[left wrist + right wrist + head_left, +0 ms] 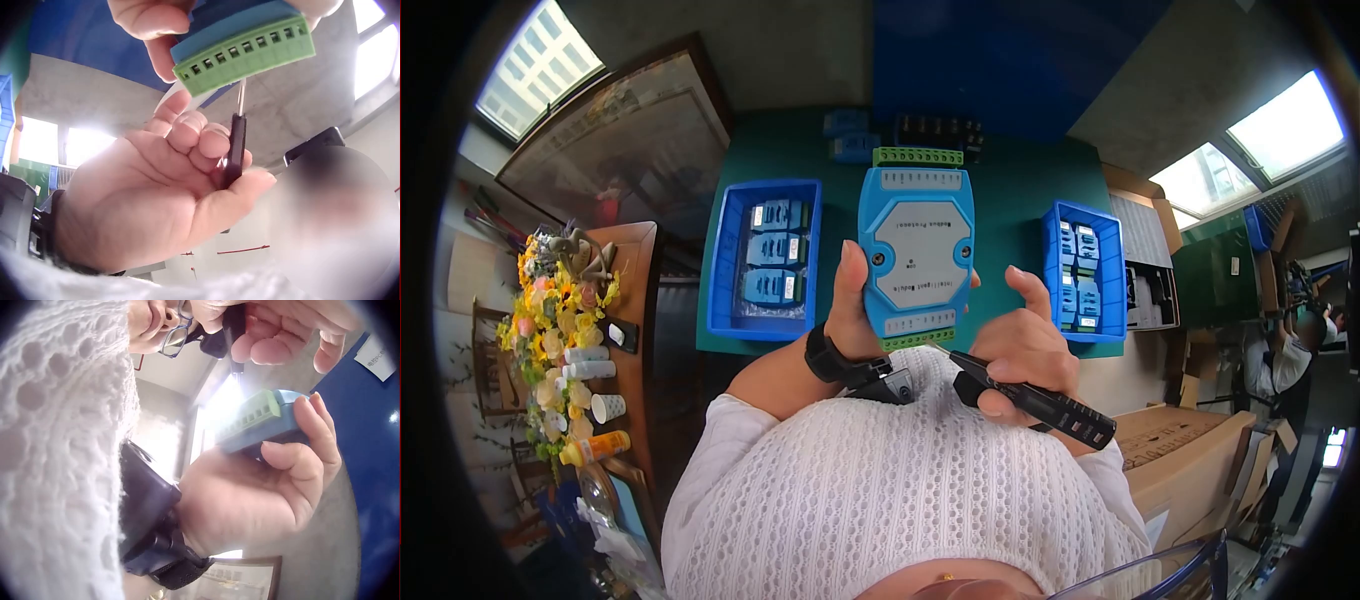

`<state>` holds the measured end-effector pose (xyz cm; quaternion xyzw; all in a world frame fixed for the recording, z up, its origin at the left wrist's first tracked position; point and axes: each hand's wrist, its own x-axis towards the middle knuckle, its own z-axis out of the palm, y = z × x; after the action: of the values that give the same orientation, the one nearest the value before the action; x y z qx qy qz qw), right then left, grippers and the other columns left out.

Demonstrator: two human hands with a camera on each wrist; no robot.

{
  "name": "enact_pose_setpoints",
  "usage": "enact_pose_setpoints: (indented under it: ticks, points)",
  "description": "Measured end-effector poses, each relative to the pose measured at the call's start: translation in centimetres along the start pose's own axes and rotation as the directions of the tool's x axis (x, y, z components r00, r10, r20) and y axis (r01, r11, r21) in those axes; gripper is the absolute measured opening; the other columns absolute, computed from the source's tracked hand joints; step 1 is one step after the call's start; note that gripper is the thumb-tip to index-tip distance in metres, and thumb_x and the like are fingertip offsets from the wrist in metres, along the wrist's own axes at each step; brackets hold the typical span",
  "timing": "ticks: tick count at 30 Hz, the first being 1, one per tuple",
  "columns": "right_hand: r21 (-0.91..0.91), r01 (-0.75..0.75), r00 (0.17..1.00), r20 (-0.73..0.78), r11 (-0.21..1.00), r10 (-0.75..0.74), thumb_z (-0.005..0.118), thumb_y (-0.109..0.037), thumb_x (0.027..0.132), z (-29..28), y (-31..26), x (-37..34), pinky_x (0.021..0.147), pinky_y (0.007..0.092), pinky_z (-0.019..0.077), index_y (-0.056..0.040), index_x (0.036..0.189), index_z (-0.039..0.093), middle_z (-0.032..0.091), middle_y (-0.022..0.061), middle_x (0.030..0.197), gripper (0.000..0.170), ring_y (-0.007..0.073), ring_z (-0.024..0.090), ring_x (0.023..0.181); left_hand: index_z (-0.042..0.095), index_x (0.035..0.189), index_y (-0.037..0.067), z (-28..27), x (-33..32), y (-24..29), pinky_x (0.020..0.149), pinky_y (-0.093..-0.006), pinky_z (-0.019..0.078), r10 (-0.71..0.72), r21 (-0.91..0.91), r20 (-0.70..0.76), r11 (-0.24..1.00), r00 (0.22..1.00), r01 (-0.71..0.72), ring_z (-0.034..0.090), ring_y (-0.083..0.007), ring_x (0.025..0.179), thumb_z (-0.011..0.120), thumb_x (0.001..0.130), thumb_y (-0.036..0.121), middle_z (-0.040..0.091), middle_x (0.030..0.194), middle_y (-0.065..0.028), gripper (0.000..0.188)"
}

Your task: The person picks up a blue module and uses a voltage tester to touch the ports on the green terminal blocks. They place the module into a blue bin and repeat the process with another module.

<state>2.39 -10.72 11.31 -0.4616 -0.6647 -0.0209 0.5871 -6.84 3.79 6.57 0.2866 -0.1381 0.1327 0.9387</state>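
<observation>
The left hand (pixel 852 300) grips a blue module (pixel 918 240) with a grey label and green terminal strips at both ends, its label facing the head camera. In the right hand (pixel 1028 350) is a black screwdriver (pixel 1055 408), pinched between thumb and fingers. The screwdriver's thin metal tip meets or nearly meets the lower green terminal strip (pixel 920 339); whether they touch, I cannot tell. In the left wrist view the metal shaft (pixel 242 94) stands just below the green strip (pixel 247 56). The right wrist view shows the left hand (pixel 269 487) curled round the module's sides.
Blue bins with blue modules stand left (pixel 716 260) and right (pixel 1116 270) on the green table (pixel 1010 180). More modules (pixel 852 148) and black parts (pixel 930 130) lie at its far edge. Flowers (pixel 550 330) and cups occupy a wooden table at left; cardboard boxes (pixel 1190 450) stand at right.
</observation>
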Motion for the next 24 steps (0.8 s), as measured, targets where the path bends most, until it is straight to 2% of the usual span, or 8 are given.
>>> enact_pose_setpoints:
  ticks: [3,16,19,22,24]
  points:
    - [0.001,0.007,1.0,-0.001,1.0,-0.007,0.073,-0.025,0.073,0.6,0.1,0.2,0.098,0.0525,0.0289,-0.0099,0.09,0.05,0.058,0.003,0.066,0.032,0.0166,0.058,0.059,0.04,0.122,0.001,1.1,0.2,0.6,0.068,-0.0343,0.0528,-0.014,0.135,-0.209,0.99,0.978,0.043,0.06,-0.0257,0.083,0.041,0.066,0.081,0.054,0.101,-0.0221,0.097]
    - [-0.102,-0.03,0.999,0.031,0.994,0.033,0.072,-0.021,0.073,1.3,0.4,0.9,0.098,0.0517,0.0287,-0.0099,0.087,0.051,0.059,0.0027,0.067,0.028,0.017,0.059,0.06,0.038,0.124,0.002,-0.7,0.6,0.8,0.071,-0.0349,0.052,-0.05,0.065,-0.171,0.996,0.984,0.062,0.057,-0.0253,0.089,0.039,0.065,0.082,0.053,0.104,-0.0209,0.1]
    - [-0.076,-0.032,0.999,-0.001,0.997,0.032,0.072,-0.02,0.073,1.6,0.4,1.0,0.098,0.0519,0.0289,-0.0101,0.087,0.051,0.059,0.0026,0.067,0.027,0.0171,0.059,0.061,0.039,0.124,0.002,-0.7,0.8,0.9,0.072,-0.0351,0.0517,-0.06,0.077,-0.167,0.994,0.984,0.074,0.057,-0.0255,0.091,0.039,0.064,0.083,0.052,0.105,-0.0201,0.1]
    - [-0.125,-0.097,0.992,0.063,0.987,0.105,0.064,-0.033,0.081,1.7,0.3,1.1,0.1,0.0524,0.0253,-0.0142,0.091,0.046,0.06,0.0032,0.068,0.028,0.0176,0.059,0.06,0.039,0.124,0.003,-0.6,0.8,1.0,0.073,-0.0352,0.0514,-0.077,0.078,-0.175,0.993,0.982,0.092,0.056,-0.0256,0.092,0.039,0.064,0.083,0.053,0.105,-0.0192,0.1]
    - [-0.137,-0.096,0.992,0.073,0.986,0.107,0.064,-0.033,0.081,1.7,0.3,1.1,0.1,0.0523,0.0257,-0.0141,0.091,0.045,0.059,0.003,0.067,0.029,0.0176,0.059,0.061,0.039,0.124,0.003,-0.7,0.8,1.0,0.073,-0.0353,0.0513,-0.074,0.08,-0.163,0.993,0.984,0.088,0.056,-0.0255,0.093,0.04,0.065,0.082,0.053,0.105,-0.0187,0.099]
